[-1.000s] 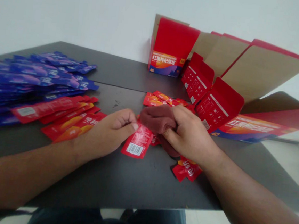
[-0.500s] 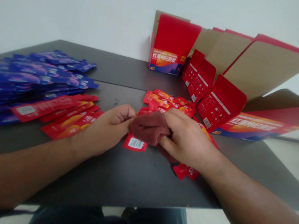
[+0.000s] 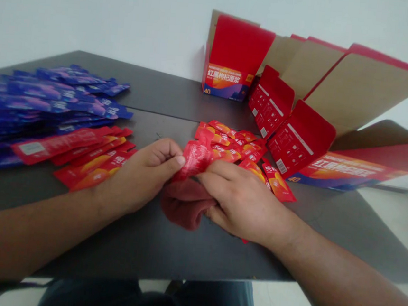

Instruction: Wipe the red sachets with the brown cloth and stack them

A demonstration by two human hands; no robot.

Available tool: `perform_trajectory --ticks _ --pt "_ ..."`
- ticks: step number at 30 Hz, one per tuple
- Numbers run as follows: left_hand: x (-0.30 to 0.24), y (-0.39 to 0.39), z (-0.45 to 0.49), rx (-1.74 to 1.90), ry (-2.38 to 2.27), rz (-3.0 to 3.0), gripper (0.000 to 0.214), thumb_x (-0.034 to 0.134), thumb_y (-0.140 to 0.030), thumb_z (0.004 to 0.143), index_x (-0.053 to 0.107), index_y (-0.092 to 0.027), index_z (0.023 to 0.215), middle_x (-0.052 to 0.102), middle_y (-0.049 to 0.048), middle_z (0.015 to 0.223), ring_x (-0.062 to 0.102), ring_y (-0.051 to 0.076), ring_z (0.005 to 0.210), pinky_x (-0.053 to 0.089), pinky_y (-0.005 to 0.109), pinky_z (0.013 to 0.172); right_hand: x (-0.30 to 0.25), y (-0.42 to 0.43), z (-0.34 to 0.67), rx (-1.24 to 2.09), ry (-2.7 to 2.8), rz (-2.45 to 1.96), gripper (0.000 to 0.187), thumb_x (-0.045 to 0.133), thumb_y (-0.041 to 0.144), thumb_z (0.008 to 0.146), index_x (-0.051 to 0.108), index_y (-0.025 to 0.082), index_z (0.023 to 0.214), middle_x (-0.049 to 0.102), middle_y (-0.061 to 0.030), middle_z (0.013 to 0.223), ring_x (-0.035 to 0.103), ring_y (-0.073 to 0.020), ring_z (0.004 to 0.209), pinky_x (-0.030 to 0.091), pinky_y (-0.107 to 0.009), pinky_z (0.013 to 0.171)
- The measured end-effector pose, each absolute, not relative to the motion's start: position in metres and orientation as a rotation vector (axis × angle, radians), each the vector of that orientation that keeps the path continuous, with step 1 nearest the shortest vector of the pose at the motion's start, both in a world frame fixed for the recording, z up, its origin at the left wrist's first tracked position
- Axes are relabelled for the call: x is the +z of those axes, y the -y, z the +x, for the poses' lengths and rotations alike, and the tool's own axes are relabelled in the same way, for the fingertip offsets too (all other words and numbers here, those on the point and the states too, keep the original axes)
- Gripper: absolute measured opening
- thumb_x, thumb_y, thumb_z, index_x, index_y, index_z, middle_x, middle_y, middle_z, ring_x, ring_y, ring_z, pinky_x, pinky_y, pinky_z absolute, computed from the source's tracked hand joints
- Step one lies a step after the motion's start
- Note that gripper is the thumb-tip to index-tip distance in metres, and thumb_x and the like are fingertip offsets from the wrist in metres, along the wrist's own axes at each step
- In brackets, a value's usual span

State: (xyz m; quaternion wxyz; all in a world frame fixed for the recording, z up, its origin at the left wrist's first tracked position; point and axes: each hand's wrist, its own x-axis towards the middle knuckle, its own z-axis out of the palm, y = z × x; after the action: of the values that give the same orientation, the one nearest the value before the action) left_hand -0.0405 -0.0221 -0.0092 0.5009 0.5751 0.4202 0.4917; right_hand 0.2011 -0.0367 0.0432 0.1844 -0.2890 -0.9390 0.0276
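Between my hands is a red sachet (image 3: 197,158), printed side up. My left hand (image 3: 152,174) pinches its left edge between thumb and fingers. A folded brown cloth (image 3: 185,203) is bunched in my right hand (image 3: 244,202), whose fingers are closed round it. The cloth lies over the lower end of the sachet and hides it. Right behind my hands a loose heap of red and orange sachets (image 3: 242,146) spreads over the dark table (image 3: 146,243); my right hand covers part of it.
At left lie more red sachets (image 3: 96,162) beside a large pile of blue sachets (image 3: 47,99). Several red cartons stand open at the back and right, among them a small carton (image 3: 228,81) and a long carton (image 3: 352,173) near the right edge. A white wall rises behind.
The brown cloth and my right hand have moved down and left along the sachet, so its upper part now shows. My left hand keeps its grip at about the same place.
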Motion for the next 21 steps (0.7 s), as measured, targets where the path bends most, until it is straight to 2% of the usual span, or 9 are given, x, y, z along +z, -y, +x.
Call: perform_trajectory --ticks 6,11,15,21 --pt "-0.0119 0.0203 -0.0427 1.173 -1.007 1.338 0.024 0.076 -0.041 0.100 0.066 -0.022 0.091 0.066 -0.0004 0.080 0.058 0.014 0.064 0.045 0.026 0.057 0.0403 0.0341 0.2026 0.023 2.534 -0.948 0.014 0.062 0.016 0.096 0.067 0.018 0.109 0.071 -0.0106 0.109 0.065 -0.0263 0.101 0.053 -0.038 0.085" --pt "-0.0123 0.0198 -0.0440 1.165 -1.018 1.364 0.025 0.077 -0.041 0.101 0.065 -0.021 0.089 0.067 -0.0009 0.081 0.056 0.012 0.063 0.047 0.025 0.058 0.0402 0.0334 0.2013 0.095 2.679 -0.815 0.018 0.062 0.015 0.098 0.068 0.019 0.115 0.072 -0.0092 0.111 0.066 -0.0252 0.104 0.053 -0.036 0.086" --pt "-0.0121 0.0197 -0.0428 1.180 -0.965 1.303 0.023 0.076 -0.040 0.101 0.064 -0.022 0.091 0.067 -0.0005 0.080 0.059 0.014 0.064 0.046 0.027 0.057 0.0404 0.0308 0.2033 0.022 2.522 -0.951 0.014 0.061 0.016 0.096 0.067 0.017 0.108 0.071 -0.0112 0.108 0.065 -0.0257 0.098 0.053 -0.037 0.083" --pt "-0.0142 0.0190 -0.0432 1.183 -0.989 1.321 0.024 0.077 -0.039 0.101 0.065 -0.021 0.088 0.064 -0.0012 0.078 0.057 0.013 0.065 0.046 0.026 0.059 0.0393 0.0287 0.2045 0.095 2.674 -0.806 0.019 0.062 0.016 0.096 0.067 0.019 0.113 0.072 -0.0094 0.111 0.065 -0.0255 0.103 0.053 -0.037 0.086"
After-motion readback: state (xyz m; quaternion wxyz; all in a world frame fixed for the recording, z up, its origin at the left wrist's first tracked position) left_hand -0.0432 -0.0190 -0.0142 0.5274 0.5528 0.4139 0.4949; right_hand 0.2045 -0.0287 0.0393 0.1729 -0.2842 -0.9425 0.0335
